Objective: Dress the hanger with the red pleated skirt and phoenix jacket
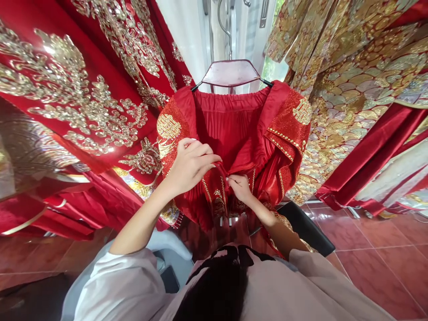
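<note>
A red skirt [230, 133] with gold embroidery and a gathered waistband hangs in front of me from a hanger [231, 73]. Its front waist opening faces me and sags between the two sides. At the left of this opening, my left hand [194, 165] is closed, thumb and fingers pinching the red edge of the waistband. Slightly lower and to the right, my right hand [240, 186] pinches the cloth at the same edge with its fingertips. Whether a small fastener lies between the fingers is too small to make out.
Red cloth with gold sequins [96, 89] hangs close on the left. A gold scale-patterned garment [354, 111] hangs on the right. A metal hook [227, 31] carries the hanger. Below are a black seat [302, 227], a light blue chair [170, 245] and a red tiled floor [374, 254].
</note>
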{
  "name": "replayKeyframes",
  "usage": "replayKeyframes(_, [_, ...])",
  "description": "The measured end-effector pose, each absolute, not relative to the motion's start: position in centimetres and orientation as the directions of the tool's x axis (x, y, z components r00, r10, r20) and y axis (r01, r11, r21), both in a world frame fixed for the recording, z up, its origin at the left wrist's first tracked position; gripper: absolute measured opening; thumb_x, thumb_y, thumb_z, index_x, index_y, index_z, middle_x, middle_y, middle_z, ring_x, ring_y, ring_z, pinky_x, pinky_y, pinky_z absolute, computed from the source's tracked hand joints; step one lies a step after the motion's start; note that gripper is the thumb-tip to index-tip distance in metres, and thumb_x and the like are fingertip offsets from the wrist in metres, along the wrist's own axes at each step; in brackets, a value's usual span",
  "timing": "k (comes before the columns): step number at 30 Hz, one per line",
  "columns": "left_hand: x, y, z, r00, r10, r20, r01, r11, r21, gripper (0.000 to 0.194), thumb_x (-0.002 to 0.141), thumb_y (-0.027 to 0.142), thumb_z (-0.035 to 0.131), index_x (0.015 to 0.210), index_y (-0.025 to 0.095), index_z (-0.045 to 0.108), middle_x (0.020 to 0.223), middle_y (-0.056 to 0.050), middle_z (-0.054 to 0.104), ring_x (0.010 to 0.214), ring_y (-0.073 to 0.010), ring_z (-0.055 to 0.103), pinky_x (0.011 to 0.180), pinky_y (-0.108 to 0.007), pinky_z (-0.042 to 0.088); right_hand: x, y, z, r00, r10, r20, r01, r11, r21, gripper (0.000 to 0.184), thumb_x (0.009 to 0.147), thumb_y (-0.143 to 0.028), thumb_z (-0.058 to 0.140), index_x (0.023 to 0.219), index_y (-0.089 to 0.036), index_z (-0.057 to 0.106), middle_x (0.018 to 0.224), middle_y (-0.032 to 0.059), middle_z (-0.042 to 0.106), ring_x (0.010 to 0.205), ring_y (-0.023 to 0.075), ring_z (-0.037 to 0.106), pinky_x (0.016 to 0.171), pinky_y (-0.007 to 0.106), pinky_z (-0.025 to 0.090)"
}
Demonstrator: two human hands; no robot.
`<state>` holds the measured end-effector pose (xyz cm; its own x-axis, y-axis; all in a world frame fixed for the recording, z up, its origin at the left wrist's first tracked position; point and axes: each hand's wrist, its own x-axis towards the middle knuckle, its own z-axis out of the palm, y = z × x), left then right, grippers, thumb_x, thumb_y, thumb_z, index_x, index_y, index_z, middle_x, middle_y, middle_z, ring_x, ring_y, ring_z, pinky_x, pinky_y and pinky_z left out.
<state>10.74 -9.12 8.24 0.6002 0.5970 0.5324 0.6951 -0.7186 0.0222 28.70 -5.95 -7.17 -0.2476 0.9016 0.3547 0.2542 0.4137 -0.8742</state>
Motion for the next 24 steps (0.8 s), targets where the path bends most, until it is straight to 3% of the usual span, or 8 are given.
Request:
replayKeyframes(3, [9.1, -9.7, 8.5, 0.557, 0.592, 0.582, 0.718, -0.695, 0.020, 0.027, 0.094, 0.024, 0.042, 0.100, 0.025, 0.068, 0.080, -0.002, 0.060, 0.080, -0.0185, 0.052, 0.093, -0.045, 0.029, 28.1, -6.7, -10.7, -0.299, 0.913, 0.276, 0.301, 0.365, -0.881, 0.039, 0.079, -0.041, 0.035, 0.049, -0.018, 0.025, 0.048, -0.0031, 0.025, 0.048, 0.0069, 0.026, 0.051, 0.021, 0.024])
replayKeyframes(6, [7.8, -9.7, 8.2, 0.574, 0.618, 0.537, 0.707, -0.705, 0.056, 0.025, 0.092, 0.023, 0.044, 0.096, 0.023, 0.068, 0.080, -0.002, 0.059, 0.080, -0.0181, 0.053, 0.094, -0.046, 0.031, 28.7, -8.1, -12.5, -0.363, 0.901, 0.239, 0.340, 0.366, -0.866, 0.039, 0.079, -0.038, 0.037, 0.047, -0.018, 0.028, 0.045, -0.0031, 0.025, 0.045, 0.0068, 0.025, 0.049, 0.022, 0.022])
replayKeyframes(10, [7.6, -9.8, 9.0, 0.516, 0.681, 0.520, 0.683, -0.693, 0.229, 0.026, 0.089, 0.025, 0.046, 0.109, 0.022, 0.063, 0.104, -0.005, 0.060, 0.099, -0.0202, 0.054, 0.095, -0.041, 0.040, 31.8, -9.2, -8.5, -0.386, 0.878, 0.284, 0.449, 0.447, -0.773, 0.035, 0.083, -0.033, 0.044, 0.052, -0.016, 0.046, 0.048, -0.0012, 0.043, 0.046, 0.0082, 0.035, 0.052, 0.023, 0.027])
replayKeyframes(12, [8.5, -9.4, 9.7, 0.323, 0.778, 0.539, 0.759, -0.553, 0.343, 0.035, 0.089, 0.030, 0.044, 0.121, 0.020, 0.055, 0.114, -0.009, 0.057, 0.105, -0.0223, 0.055, 0.092, -0.040, 0.045, 33.5, -8.9, -4.1, -0.192, 0.872, 0.450, 0.527, 0.478, -0.702, 0.037, 0.088, -0.035, 0.042, 0.058, -0.017, 0.053, 0.055, 0.0014, 0.052, 0.050, 0.0102, 0.044, 0.055, 0.023, 0.033])
replayKeyframes(15, [10.7, -7.2, 9.9, -0.069, 0.861, 0.504, 0.876, -0.189, 0.443, 0.046, 0.088, 0.044, 0.045, 0.119, 0.010, 0.051, 0.104, -0.016, 0.061, 0.097, -0.0294, 0.059, 0.087, -0.046, 0.048, 35.0, -6.7, 2.2, 0.206, 0.682, 0.702, 0.676, 0.419, -0.606, 0.030, 0.088, -0.040, 0.045, 0.082, -0.017, 0.063, 0.074, 0.0061, 0.062, 0.063, 0.0152, 0.054, 0.066, 0.028, 0.044])
replayKeyframes(18, [12.3, -3.6, 8.8, -0.267, 0.822, 0.504, 0.884, 0.000, 0.468, 0.050, 0.081, 0.039, 0.055, 0.116, 0.004, 0.047, 0.100, -0.022, 0.061, 0.096, -0.0350, 0.060, 0.086, -0.049, 0.047, 35.0, -3.4, 5.8, 0.293, 0.596, 0.748, 0.793, 0.285, -0.538, 0.038, 0.078, -0.036, 0.058, 0.108, -0.014, 0.059, 0.101, 0.0131, 0.062, 0.087, 0.0237, 0.059, 0.080, 0.038, 0.047])
replayKeyframes(21, [11.5, -1.4, 8.3, -0.279, 0.784, 0.554, 0.785, -0.147, 0.602, 0.034, 0.073, 0.017, 0.050, 0.106, 0.009, 0.050, 0.097, -0.015, 0.061, 0.095, -0.0279, 0.061, 0.089, -0.042, 0.047, 35.5, -1.0, 7.1, 0.291, 0.659, 0.694, 0.737, 0.307, -0.602, 0.035, 0.072, -0.018, 0.053, 0.106, -0.013, 0.058, 0.104, 0.0141, 0.061, 0.094, 0.0253, 0.058, 0.086, 0.042, 0.045])
replayKeyframes(24, [8.7, -2.0, 9.8, -0.253, 0.870, 0.424, 0.468, -0.274, 0.840, 0.021, 0.065, 0.013, 0.044, 0.084, 0.015, 0.052, 0.082, -0.006, 0.060, 0.081, -0.0199, 0.061, 0.083, -0.037, 0.050, 37.8, -0.4, 8.7, 0.275, 0.815, 0.511, 0.405, 0.384, -0.830, 0.018, 0.064, -0.007, 0.046, 0.077, -0.015, 0.057, 0.078, 0.0075, 0.061, 0.076, 0.0189, 0.059, 0.078, 0.037, 0.048])
